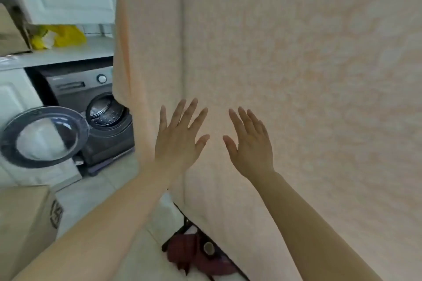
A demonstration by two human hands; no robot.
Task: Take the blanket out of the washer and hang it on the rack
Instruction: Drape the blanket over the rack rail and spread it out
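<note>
**Blanket draped, both hands spread before it**

While the peach blanket [285, 75] hangs in a broad sheet across the right and centre of the view, both hands are raised in front of it with fingers straight and spread, gripping nothing. The left hand [180, 137] sits near the blanket's vertical fold, palm toward the cloth; the right hand [250, 143] is just beside it, a small gap between the two thumbs. Whether the palms actually touch the fabric cannot be told.

Below the blanket's lower edge, black legs of the rack [182, 230] show on the tiled floor [96, 191], with a dark red bundle [194, 255] (cloth, by the look of it) lying among them.

To the left stands the grey front-loading washer [91, 107], tucked under a pale surface [68, 52]. Its round door [43, 137] is swung open and the drum [106, 110] is visible. A yellow bag [61, 35] rests on the surface above it, and a cardboard box [25, 223] sits at the lower left.
</note>
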